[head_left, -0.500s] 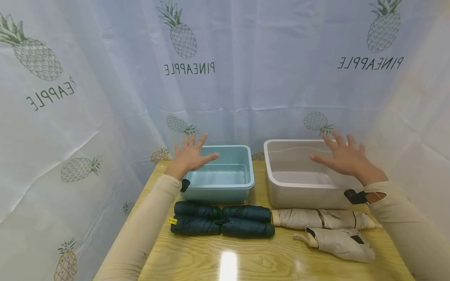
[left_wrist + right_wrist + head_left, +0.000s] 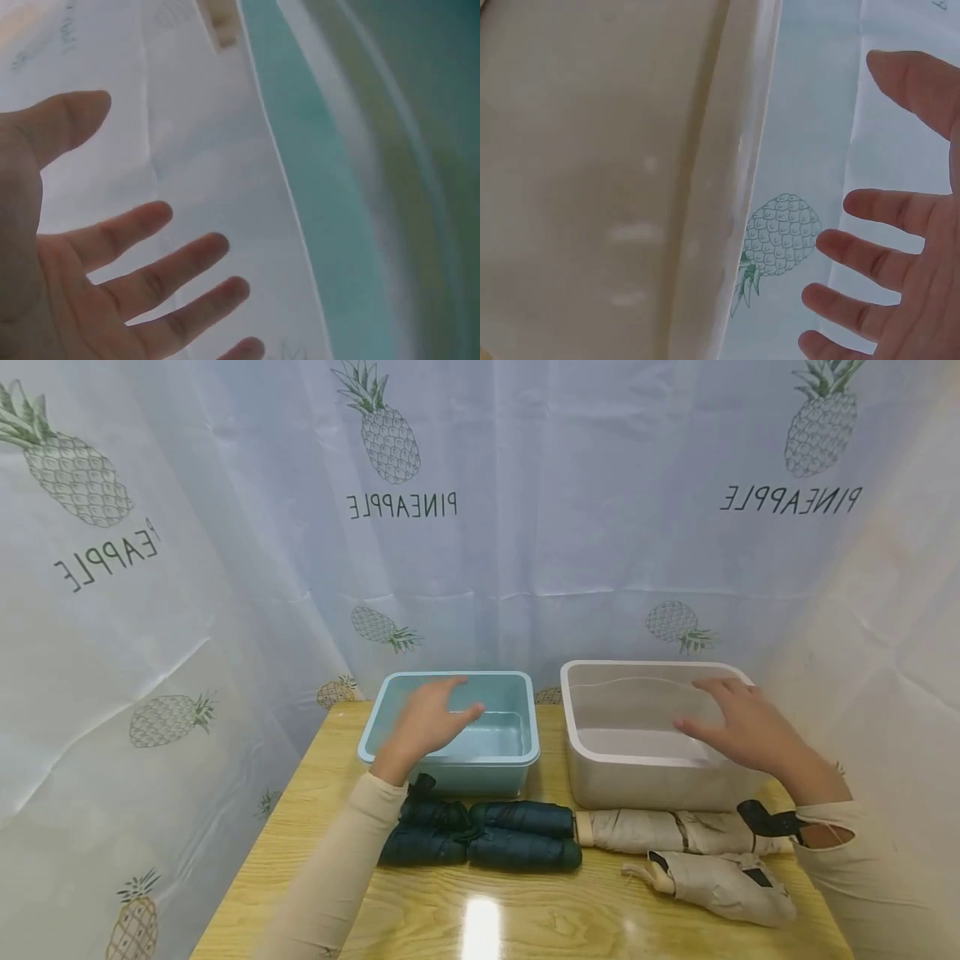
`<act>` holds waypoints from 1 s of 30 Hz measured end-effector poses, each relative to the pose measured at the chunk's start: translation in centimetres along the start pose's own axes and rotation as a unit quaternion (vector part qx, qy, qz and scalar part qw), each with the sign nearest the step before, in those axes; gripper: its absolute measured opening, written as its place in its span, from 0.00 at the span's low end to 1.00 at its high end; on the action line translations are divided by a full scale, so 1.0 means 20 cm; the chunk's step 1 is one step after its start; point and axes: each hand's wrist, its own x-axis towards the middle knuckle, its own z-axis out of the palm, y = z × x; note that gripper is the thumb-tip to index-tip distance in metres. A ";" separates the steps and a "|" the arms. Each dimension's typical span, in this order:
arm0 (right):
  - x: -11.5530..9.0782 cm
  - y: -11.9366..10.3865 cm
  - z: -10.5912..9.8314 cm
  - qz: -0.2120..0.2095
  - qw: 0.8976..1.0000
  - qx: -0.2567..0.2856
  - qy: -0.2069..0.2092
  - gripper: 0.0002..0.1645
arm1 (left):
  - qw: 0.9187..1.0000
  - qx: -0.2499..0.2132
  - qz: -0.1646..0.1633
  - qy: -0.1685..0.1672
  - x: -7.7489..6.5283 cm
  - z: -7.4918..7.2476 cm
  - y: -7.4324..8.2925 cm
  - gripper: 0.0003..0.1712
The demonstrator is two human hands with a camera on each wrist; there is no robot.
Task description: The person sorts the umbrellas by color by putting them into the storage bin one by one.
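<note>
My left hand [image 2: 429,720] hovers over the light blue plastic bin [image 2: 468,777], thumb and fingers apart with nothing between them. In the left wrist view the left palm [image 2: 71,307] is bare and its fingers are spread. Over the right part of the larger beige bin [image 2: 660,785] hangs my right hand [image 2: 753,731], also holding nothing. Its fingers [image 2: 870,259] reach past the bin's pale rim [image 2: 731,172] in the right wrist view. Both bins show bare floors inside.
Dark rolled fabric bundles [image 2: 525,849] lie before the blue bin, partly behind my left forearm. Two beige rolled bundles [image 2: 637,831] lie before the beige bin, the nearer one slanted. A pineapple-print curtain [image 2: 540,552] hangs behind the wooden table [image 2: 405,910].
Both hands have come lower and nearer, and their spread fingers have drawn in. The left hand has shifted right over the blue bin. Bins and bundles lie as before.
</note>
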 end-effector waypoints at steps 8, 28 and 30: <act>-0.14 0.01 0.04 -0.001 0.995 0.062 0.083 0.35 | 0.978 -0.198 0.040 0.050 -0.06 0.23 0.15 0.22; -0.43 0.17 0.11 0.322 0.848 0.278 0.316 0.07 | 0.933 -0.357 0.022 0.052 -0.16 0.60 0.47 0.24; -0.45 0.19 0.13 0.343 0.839 0.285 0.312 0.06 | 0.937 -0.347 0.015 0.046 -0.17 0.63 0.48 0.26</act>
